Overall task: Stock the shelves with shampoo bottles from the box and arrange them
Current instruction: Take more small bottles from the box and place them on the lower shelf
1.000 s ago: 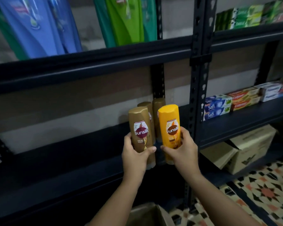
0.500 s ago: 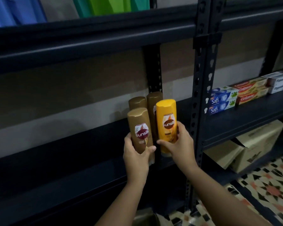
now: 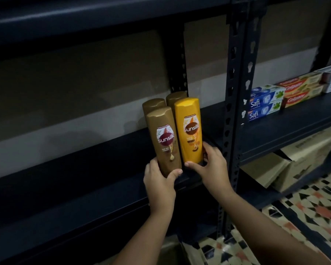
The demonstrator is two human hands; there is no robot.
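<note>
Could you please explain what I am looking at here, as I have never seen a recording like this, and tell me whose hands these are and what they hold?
There is no machine here: a person wears a camera on the head, so the one picture looks forward and down at their own two bare hands. They stand at a dark metal shelf. The left hand has its grip round the foot of a brown Sunsilk bottle. The right hand holds the base of a yellow Sunsilk bottle. Both bottles stand upright near the shelf's front edge, with two more brown bottles behind them. On the next shelf to the right lie toothpaste boxes; cardboard boxes sit below.
</note>
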